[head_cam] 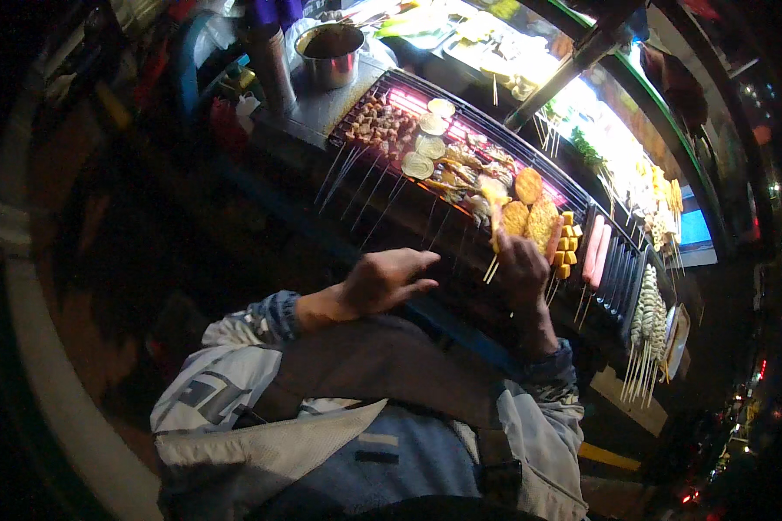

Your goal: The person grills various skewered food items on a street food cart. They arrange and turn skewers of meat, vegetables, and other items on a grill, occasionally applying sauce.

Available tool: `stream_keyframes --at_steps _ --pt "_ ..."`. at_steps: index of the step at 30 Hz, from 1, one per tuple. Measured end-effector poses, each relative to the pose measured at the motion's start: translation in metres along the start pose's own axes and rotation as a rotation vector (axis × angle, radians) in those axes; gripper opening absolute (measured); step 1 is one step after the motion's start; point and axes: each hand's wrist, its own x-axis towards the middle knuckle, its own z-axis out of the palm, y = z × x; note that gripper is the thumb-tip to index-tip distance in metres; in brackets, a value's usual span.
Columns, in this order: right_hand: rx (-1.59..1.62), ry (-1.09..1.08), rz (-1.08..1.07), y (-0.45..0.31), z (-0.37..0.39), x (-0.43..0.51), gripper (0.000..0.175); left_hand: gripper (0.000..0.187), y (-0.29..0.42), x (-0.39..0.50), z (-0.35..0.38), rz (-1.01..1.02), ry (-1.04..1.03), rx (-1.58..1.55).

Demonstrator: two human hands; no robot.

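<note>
A long grill point(459, 140) with glowing pink-lit bars lies across the view. My right hand point(523, 267) is over its front edge, fingers closed around what looks like a blurred skewered piece of food point(495, 195). My left hand point(389, 280) hovers in front of the grill with nothing in it, thumb and fingers apart. On the bars, from the left, lie skewers of meat cubes point(384, 124), onion slices point(418, 165), skewered seafood or meat pieces point(459, 170), browned flat patties point(541, 218) and yellow cubes on skewers point(567, 244).
A metal pot of dark sauce point(331, 55) stands on the counter left of the grill. Pink sausages point(597, 254) lie on a roller rack point(616, 273) at the right, beside pale spiral skewers point(648, 312). Brightly lit trays of food point(476, 45) line the far side, near a slanted post point(560, 75).
</note>
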Motion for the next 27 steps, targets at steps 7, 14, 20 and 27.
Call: stream_keyframes --at_steps 7,14,20,27 --pt "0.134 -0.036 -0.086 -0.025 0.002 -0.028 0.046 0.046 -0.009 0.019 0.054 0.082 -0.341 0.388" --pt "0.182 0.276 0.233 -0.003 -0.045 0.011 0.014 0.037 -0.006 0.026 -0.006 0.195 -0.051 0.250" --pt "0.681 0.487 0.483 0.026 -0.013 0.150 0.020 0.031 -0.092 0.021 -0.216 -0.264 0.836 0.177" --pt "0.495 0.416 0.150 -0.011 0.101 0.353 0.018 0.038 -0.284 0.115 -0.371 -0.462 0.611 0.045"
